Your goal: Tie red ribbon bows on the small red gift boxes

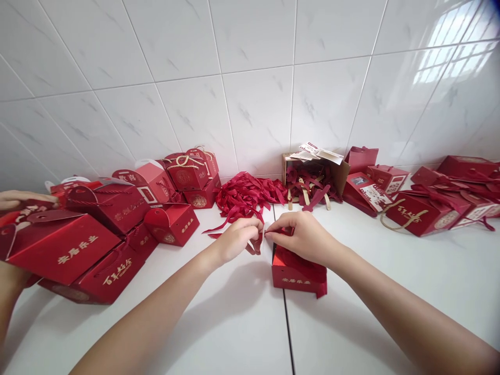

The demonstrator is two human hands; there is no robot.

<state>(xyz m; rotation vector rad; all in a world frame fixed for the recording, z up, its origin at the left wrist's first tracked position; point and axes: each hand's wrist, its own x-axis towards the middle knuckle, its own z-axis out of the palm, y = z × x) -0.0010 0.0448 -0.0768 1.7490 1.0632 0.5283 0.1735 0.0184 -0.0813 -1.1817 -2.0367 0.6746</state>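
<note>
- Far left: one co-worker's hand point(29, 199) at the top of a red box point(66, 250), gold characters 安居乐业.
- Beside and beneath it, a box stack point(113, 205): at least eight, overlap spoils an exact count. Bottom front one reads 百年好合; a small one at its right end, 安居乐业.
- Centre: one heap of red ribbons point(250, 191), strands uncountable.
- Left hand point(242, 235): fingers curled, thumb closed in, pinching a dark red strip point(255, 245). It sits left of the work box, apart from it.
- Between the hands: one small white piece point(264, 229).
- Work box point(299, 278): one, directly below and nearer me than the right hand; front reads 安居乐业. One ribbon tail point(322, 290) hangs at its right corner.
- Right hand point(302, 234): thumb and forefinger nearly meeting beside the white piece; cannot tell whether they grip it.
- Behind: one carton point(340, 177) of strips; printed cards point(316, 152) on top, too small to read.
- Right: three boxes point(361, 158) by the carton, then a row of several point(429, 211); the front one reads 百年好合.
</note>
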